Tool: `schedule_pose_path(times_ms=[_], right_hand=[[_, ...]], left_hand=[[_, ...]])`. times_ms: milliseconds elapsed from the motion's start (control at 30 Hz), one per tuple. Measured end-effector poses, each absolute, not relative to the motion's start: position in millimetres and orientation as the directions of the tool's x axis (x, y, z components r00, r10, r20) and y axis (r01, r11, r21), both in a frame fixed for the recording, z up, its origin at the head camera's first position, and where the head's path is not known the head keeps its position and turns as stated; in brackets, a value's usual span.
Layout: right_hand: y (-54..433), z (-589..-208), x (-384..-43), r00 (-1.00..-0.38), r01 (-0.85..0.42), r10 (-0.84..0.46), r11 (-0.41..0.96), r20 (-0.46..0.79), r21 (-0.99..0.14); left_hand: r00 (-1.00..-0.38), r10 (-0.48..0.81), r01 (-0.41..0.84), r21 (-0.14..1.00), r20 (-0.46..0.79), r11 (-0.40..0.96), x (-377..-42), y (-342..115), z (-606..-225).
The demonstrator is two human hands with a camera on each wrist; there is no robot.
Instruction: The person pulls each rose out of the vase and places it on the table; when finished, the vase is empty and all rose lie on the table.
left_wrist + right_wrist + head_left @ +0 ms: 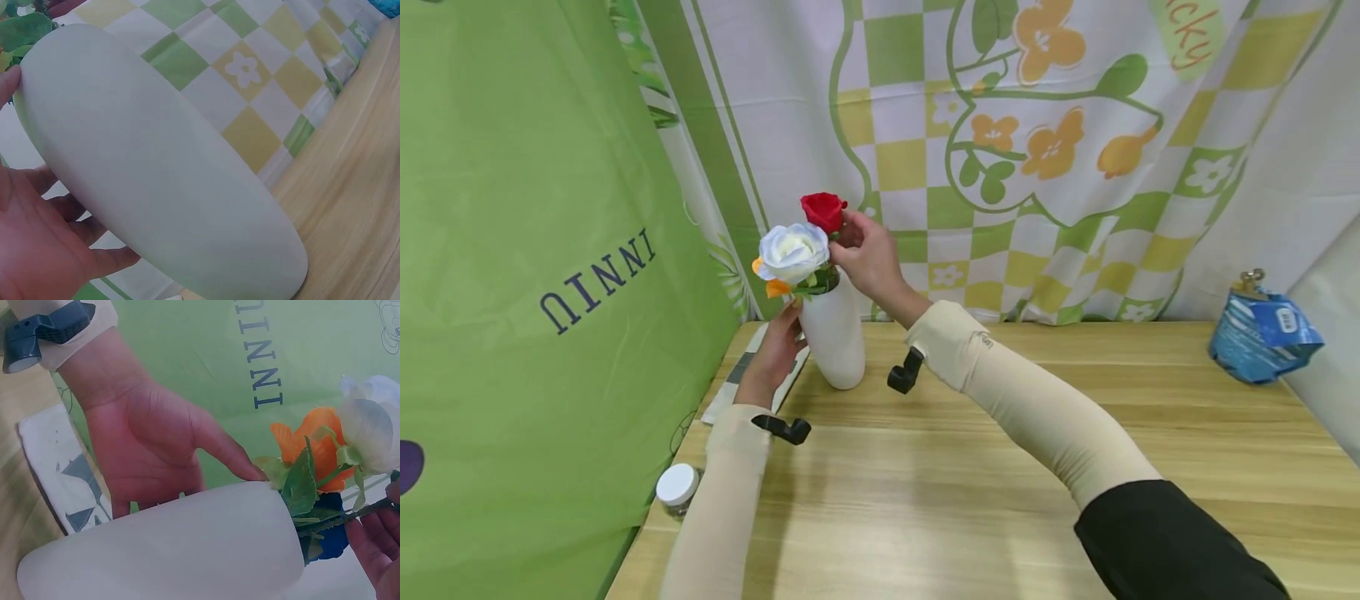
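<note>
**Red rose (pixel 823 212) pinched above white vase (pixel 837 340)**

The rose sits left of centre in the head view, its stem between the right hand's (pixel 872 257) thumb and fingers. The left hand's (pixel 777 346) spread fingers touch the vase's side. Left, green cloth (pixel 512 167) reads "INNIU"; upper right, patterned cloth (pixel 898 165) shows "icky".

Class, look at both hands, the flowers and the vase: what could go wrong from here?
The tall vase might tip if the right hand pushes sideways and the left hand, holding its side, slackens.
The red rose in the right hand could snag on the leaves at the vase's top.
It might also knock the white flower close beside it.
</note>
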State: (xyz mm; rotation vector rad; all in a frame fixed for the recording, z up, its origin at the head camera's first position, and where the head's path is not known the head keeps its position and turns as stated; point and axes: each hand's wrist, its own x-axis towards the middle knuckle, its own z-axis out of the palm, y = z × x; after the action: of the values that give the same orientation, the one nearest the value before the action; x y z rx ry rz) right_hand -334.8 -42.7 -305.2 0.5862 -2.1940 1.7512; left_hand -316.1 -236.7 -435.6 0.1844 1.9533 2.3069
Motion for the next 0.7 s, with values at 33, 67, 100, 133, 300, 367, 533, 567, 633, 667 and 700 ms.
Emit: schedule_pose_path(times_ms=[33, 67, 100, 133, 300, 367, 533, 567, 633, 667, 700], right_hand=[[-42.8, -304.9, -335.3, -0.880, -0.474, -0.140, 0.186, 0.454, -0.861], [-42.9, -304.5, -335.9, -0.880, -0.474, -0.137, 0.179, 0.455, -0.862], [-43.0, -304.1, -336.3, -0.879, -0.476, -0.133, 0.174, 0.459, -0.862], [-42.9, -303.9, -336.9, -0.877, -0.480, -0.130, 0.164, 0.463, -0.862], [-42.3, -303.3, -338.1, -0.868, -0.495, -0.121, 0.121, 0.482, -0.861], [-41.9, -303.8, -338.0, -0.862, -0.506, -0.121, 0.135, 0.492, -0.852], [-41.3, -306.2, -337.6, -0.847, -0.532, -0.117, 0.191, 0.519, -0.825], [-41.1, -306.5, -337.7, -0.844, -0.537, -0.112, 0.197, 0.525, -0.821], [-40.6, -307.0, -337.8, -0.839, -0.544, -0.097, 0.191, 0.536, -0.817], [-40.4, -307.1, -338.0, -0.839, -0.544, -0.090, 0.180, 0.537, -0.820], [-40.0, -307.1, -338.0, -0.841, -0.541, -0.082, 0.167, 0.535, -0.824]], left_hand=[[-0.986, 0.164, -0.007, 0.987, 0.020, -0.162, -315.9, -236.7, -435.5], [-0.987, 0.162, -0.007, 0.987, 0.019, -0.162, -315.6, -236.6, -435.4], [-0.986, 0.163, -0.007, 0.987, 0.019, -0.159, -315.7, -236.6, -435.5], [-0.986, 0.164, -0.008, 0.988, 0.018, -0.156, -315.7, -236.6, -435.5], [-0.985, 0.169, -0.001, 0.991, 0.022, -0.137, -316.3, -236.8, -434.6], [-0.986, 0.165, 0.002, 0.991, 0.024, -0.131, -315.5, -236.7, -433.6], [-0.988, 0.152, -0.013, 0.991, 0.008, -0.134, -314.4, -236.4, -433.0], [-0.989, 0.147, -0.018, 0.990, 0.003, -0.138, -314.3, -236.2, -433.1], [-0.990, 0.142, -0.027, 0.989, -0.006, -0.142, -314.4, -235.9, -433.1], [-0.990, 0.138, -0.029, 0.989, -0.010, -0.143, -314.3, -235.6, -433.1], [-0.991, 0.134, -0.032, 0.989, -0.012, -0.145, -313.9, -235.4, -432.9]])
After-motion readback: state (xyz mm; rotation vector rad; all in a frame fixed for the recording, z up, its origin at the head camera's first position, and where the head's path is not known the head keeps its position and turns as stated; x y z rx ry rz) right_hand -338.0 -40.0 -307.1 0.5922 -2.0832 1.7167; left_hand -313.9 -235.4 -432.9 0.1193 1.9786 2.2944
